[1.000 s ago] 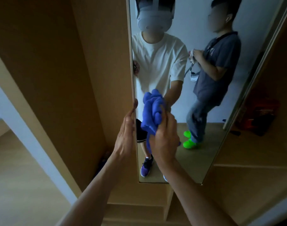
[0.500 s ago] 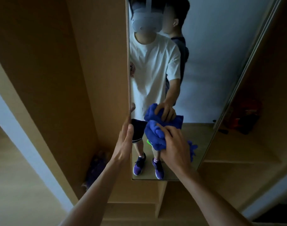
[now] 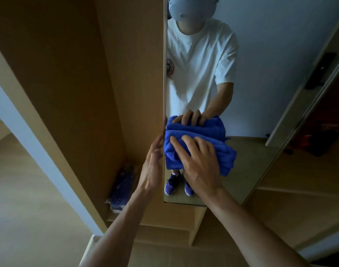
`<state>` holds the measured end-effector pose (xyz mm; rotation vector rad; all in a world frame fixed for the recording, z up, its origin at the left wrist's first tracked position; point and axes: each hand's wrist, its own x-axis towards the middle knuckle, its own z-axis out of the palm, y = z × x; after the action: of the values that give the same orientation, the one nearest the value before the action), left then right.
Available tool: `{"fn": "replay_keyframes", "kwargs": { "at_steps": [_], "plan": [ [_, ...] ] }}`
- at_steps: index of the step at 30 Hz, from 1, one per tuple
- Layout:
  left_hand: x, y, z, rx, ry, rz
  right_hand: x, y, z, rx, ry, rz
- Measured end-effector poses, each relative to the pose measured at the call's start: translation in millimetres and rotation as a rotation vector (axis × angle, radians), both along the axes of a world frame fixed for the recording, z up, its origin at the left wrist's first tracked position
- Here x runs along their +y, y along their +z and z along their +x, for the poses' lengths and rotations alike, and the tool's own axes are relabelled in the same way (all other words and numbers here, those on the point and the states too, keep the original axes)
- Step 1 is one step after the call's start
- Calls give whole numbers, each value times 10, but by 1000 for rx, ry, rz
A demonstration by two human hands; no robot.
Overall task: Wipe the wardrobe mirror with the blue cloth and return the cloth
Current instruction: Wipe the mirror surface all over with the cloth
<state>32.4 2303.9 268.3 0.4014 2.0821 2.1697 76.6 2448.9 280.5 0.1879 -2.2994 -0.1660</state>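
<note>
A tall narrow mirror point(image 3: 261, 70) is fixed to a tan wardrobe door. My right hand point(image 3: 197, 162) lies flat on a bunched blue cloth point(image 3: 224, 155), its fingers spread and straight, pressing the cloth against the lower glass. My left hand point(image 3: 152, 168) is on the mirror's left edge point(image 3: 163, 93), fingers straight and pointing up along it. The glass reflects a person in a white T-shirt and the same cloth with a hand on it.
Wardrobe side panels point(image 3: 78, 93) stand left of the mirror. A bluish bundle point(image 3: 122, 185) lies on the low shelf at the bottom left. More tan shelving point(image 3: 299, 209) and a dark red object point(image 3: 322, 137) sit to the right. A wooden floor point(image 3: 20, 209) lies at left.
My right hand went from bunching the cloth in curled fingers to pressing it flat, sliding down and left on the glass. The second person's reflection has gone from the mirror.
</note>
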Motion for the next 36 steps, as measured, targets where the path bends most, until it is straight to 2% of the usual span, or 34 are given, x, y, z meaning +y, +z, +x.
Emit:
{"fn": "replay_keyframes", "kwargs": {
  "at_steps": [3,7,16,21,24,29,32,36],
  "plan": [
    [1,-28,3,-21,25,-12,-5,-279,-18,-44,10,84],
    [13,-111,-18,41,36,-59,20,-459,28,-173,27,146],
    [37,-247,-151,74,-15,3,-28,343,-172,100,85,-12],
    [80,-363,-223,97,-41,191,-87,-293,-84,-10,68,49],
    [90,-470,-252,177,-12,172,-31,-667,-11,-57,47,145],
    [98,-621,-356,319,-53,246,-9,-403,-90,95,99,119],
    [124,-708,-436,414,-5,167,-6,-158,-146,205,76,129],
    [192,-812,-569,462,40,181,-60,-295,-193,239,48,152]
  ]
}}
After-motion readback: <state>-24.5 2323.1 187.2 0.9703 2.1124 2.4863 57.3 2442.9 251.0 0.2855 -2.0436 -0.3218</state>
